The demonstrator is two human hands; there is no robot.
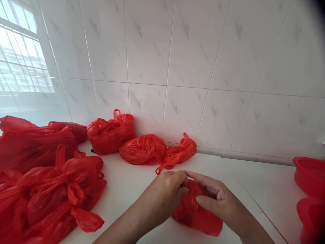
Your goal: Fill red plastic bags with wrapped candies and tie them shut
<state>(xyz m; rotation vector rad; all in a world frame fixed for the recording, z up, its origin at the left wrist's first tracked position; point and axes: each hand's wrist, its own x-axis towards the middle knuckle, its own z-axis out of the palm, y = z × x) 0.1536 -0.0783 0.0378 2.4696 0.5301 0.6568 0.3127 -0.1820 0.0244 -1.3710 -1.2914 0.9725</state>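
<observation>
A red plastic bag (200, 220) rests low in front of me on the white tabletop, bunched up at its top. My left hand (172, 189) is closed in a pinch on the gathered upper edge of this bag. On its right side, my right hand (213, 196) has thumb and fingers around the plastic, with the index finger reaching over to the left hand. What the bag contains is hidden by the red plastic.
Red plastic bags (50, 196) are heaped at the left. A boxy red bag (111, 132), a rounded one (142, 149) and a small one (181, 150) stand along the tiled wall (147, 44). Red basins (311, 176) sit at the right edge.
</observation>
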